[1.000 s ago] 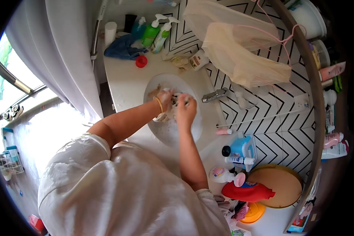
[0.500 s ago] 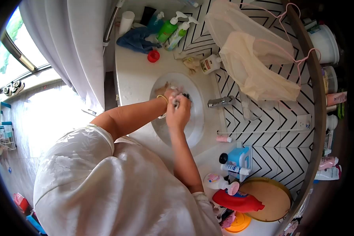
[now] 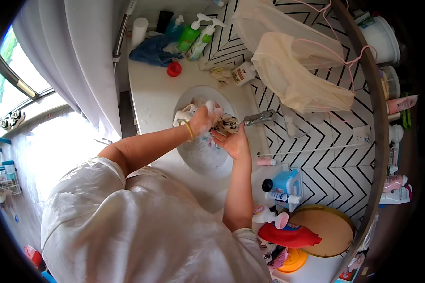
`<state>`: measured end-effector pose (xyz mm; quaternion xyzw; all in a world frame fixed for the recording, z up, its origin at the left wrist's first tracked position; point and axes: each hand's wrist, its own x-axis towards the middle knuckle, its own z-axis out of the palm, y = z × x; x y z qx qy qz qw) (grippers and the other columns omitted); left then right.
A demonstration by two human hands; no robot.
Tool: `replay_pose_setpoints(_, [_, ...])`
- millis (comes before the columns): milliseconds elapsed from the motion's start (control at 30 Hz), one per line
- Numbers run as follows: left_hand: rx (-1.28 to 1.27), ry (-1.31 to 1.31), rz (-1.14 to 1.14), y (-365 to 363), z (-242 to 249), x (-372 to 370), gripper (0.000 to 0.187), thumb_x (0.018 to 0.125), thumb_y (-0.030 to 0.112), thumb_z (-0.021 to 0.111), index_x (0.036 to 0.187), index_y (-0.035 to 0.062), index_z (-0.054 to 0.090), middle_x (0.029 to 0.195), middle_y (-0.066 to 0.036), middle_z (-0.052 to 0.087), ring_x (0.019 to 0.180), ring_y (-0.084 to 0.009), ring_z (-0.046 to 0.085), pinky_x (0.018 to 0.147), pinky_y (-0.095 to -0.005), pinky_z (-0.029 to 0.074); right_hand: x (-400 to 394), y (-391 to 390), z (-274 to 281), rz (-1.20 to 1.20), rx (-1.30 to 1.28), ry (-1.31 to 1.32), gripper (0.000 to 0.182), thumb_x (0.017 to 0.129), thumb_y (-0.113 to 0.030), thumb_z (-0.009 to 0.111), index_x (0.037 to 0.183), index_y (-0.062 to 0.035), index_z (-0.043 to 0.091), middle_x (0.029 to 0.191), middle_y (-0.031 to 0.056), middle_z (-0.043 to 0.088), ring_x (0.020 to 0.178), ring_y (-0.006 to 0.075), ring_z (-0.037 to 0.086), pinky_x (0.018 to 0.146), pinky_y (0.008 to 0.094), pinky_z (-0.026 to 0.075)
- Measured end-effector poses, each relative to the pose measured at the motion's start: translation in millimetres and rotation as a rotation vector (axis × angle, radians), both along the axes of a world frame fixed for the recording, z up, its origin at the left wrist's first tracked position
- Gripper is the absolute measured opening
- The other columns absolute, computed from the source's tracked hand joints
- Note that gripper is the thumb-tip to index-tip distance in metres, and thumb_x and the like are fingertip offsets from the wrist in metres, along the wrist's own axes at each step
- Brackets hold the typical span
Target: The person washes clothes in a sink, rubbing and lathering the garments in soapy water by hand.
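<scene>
My left hand (image 3: 205,119), with a gold bangle at the wrist, is closed on a bunched, soapy, pale cloth (image 3: 186,113) in the white oval basin (image 3: 210,167). White suds cling around its fingers. Part of the fabric has dark markings and lies between my two hands. My right hand (image 3: 235,143) is open, palm turned up and fingers spread, close beside the marked cloth and under the end of the chrome tap (image 3: 259,117). Foamy water with bubbles covers the basin's bottom.
A red cup (image 3: 174,69), a blue cloth (image 3: 155,52) and a green pump bottle (image 3: 189,38) stand on the counter. Pale garments (image 3: 297,78) hang from pink hangers over the tap. A red bottle (image 3: 288,234) and round gold-rimmed tray (image 3: 323,231) sit opposite.
My hands, pressed together over the basin before, have come apart. The right one has opened and moved toward the tap, and more cloth shows. The view has shifted slightly.
</scene>
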<state>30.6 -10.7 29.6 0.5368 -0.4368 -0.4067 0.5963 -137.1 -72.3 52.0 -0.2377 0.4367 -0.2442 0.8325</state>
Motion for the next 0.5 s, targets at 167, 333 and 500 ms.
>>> replay_pose_setpoints(167, [-0.326, -0.409, -0.158, 36, 10, -8, 0.020, 0.079, 0.024, 0.059, 0.087, 0.0054, 0.058, 0.095, -0.012, 0.057, 0.092, -0.0297, 0.052, 0.084, -0.0382, 0.040, 9, -8, 3, -0.396, -0.024, -0.313, 0.049, 0.092, -0.041, 0.029, 0.112, 0.0023, 0.041, 0.101, 0.0190, 0.051, 0.087, 0.0306, 0.054, 0.081, 0.0454, 0.045])
replay_pose_setpoints(333, [0.278, 0.222, -0.272, 51, -37, -23, 0.038, 0.084, 0.042, 0.049, 0.088, 0.0061, 0.062, 0.101, -0.010, 0.058, 0.095, -0.0246, 0.053, 0.086, -0.0372, 0.040, 11, -13, 20, -0.408, 0.039, -0.327, 0.039, 0.092, -0.038, 0.036, 0.089, -0.0018, 0.049, 0.077, 0.0121, 0.053, 0.064, 0.0244, 0.050, 0.072, 0.0403, 0.045])
replay_pose_setpoints(500, [0.816, 1.147, -0.191, 48, -32, -16, 0.086, 0.071, 0.073, 0.042, 0.137, 0.0212, 0.021, 0.140, -0.015, 0.022, 0.127, -0.0340, 0.025, 0.093, -0.0589, 0.027, 19, 2, 37, -0.285, 0.017, -0.535, 0.037, 0.091, -0.039, 0.038, 0.096, -0.0051, 0.053, 0.077, 0.0075, 0.052, 0.058, 0.0169, 0.042, 0.059, 0.0312, 0.038])
